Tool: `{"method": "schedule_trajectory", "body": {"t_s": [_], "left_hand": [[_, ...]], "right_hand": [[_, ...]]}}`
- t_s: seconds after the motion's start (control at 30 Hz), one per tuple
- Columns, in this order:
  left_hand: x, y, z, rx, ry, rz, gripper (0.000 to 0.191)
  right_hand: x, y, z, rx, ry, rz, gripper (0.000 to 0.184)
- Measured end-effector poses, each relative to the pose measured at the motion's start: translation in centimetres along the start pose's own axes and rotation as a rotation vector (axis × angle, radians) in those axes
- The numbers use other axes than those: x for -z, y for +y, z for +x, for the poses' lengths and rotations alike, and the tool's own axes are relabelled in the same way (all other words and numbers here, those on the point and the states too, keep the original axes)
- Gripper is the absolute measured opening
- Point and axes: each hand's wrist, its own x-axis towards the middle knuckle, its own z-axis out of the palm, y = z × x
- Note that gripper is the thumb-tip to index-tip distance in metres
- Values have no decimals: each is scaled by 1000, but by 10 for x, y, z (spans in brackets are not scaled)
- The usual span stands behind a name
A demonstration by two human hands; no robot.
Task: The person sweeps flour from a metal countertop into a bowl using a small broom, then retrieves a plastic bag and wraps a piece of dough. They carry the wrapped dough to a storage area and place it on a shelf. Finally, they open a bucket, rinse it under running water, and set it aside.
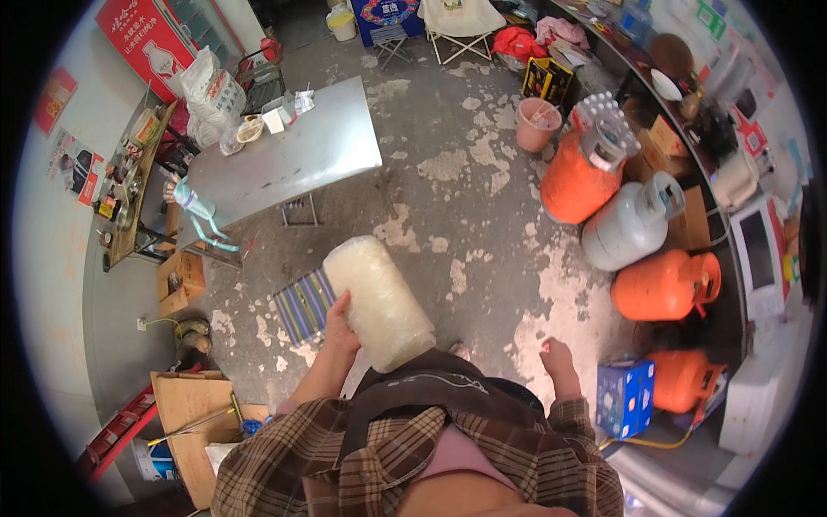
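My left hand (pixel 341 328) grips the side of a pale, block-shaped package in clear plastic wrap (pixel 381 300), its thumb lying on top. The package is held in front of my waist, above the floor. Its lower end comes close to the dark apron (pixel 426 381) I wear, and whether they touch is unclear. Partly hidden behind the package is a small folding stool with a striped fabric seat (pixel 302 307). My right hand (pixel 559 365) hangs out to the right with its fingers curled in, and I see nothing held in it.
A metal-topped table (pixel 303 152) stands ahead to the left, bearing a bowl and small boxes. Along the right are several gas cylinders (pixel 630 223), a pink bucket (pixel 537 124) and a blue box (pixel 624 397). Flattened cardboard (pixel 190 420) and a red ladder (pixel 126 426) lie lower left.
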Motion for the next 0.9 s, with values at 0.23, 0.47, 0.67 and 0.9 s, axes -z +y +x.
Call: {"method": "schedule_trajectory", "body": {"t_s": [0.23,0.47,0.67,0.9], "left_hand": [[-49,42,139,-34,144,-57,49],[-150,125,309,-43,111,-146,49],[-215,194,462,-111,68,-143,49],[-277,265,626,-222,92,-198,52]], "right_hand": [[90,-107,239,141,28,66,19],[59,-34,330,-47,-196,-7,17],[62,0,435,-354,-399,-115,17],[117,-87,742,-270,-359,-148,18]]}}
